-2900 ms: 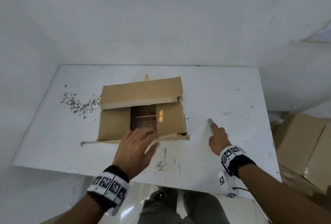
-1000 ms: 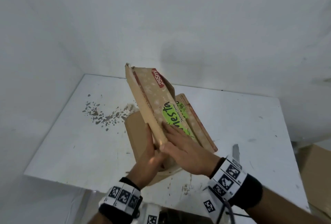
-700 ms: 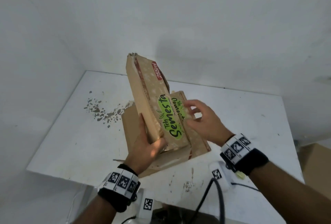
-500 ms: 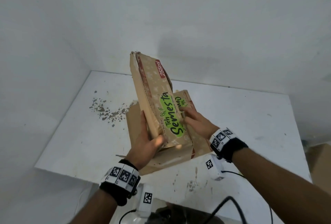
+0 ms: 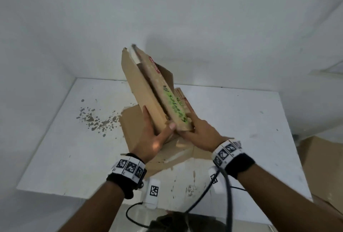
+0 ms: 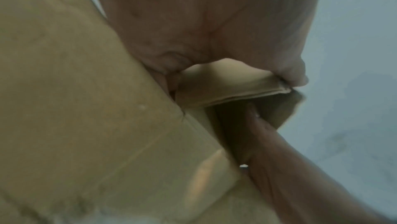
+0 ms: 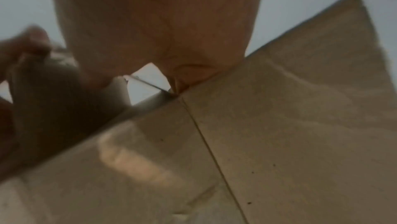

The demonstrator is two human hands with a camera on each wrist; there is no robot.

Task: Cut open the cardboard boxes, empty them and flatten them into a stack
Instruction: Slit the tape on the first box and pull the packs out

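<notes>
Centre of the head view: the brown cardboard box with the green printed label [image 5: 148, 90] stands tilted on end over the white paint-flecked tabletop [image 5: 55, 148], already squeezed nearly flat. The left hand [image 5: 154, 139] has its grip wrapped on the lower near edge, thumb on the front, fingers along the left face. The left wrist view shows that pinch biting on a folded cardboard lip. The right hand [image 5: 202, 137] presses in from the lower right; fingertips are hidden behind the panel, so whether that grip is curled round the edge or flat I cannot tell.

To do this well, I'd say: keep both palms opposed and close the panels along the existing creases, not across them. A flap [image 5: 165, 72] juts out at the upper right; tuck it in line first or it will spring the stack open. Then lay it down onto the flat cardboard sheet [image 5: 133, 131] beneath, edges matched.
</notes>
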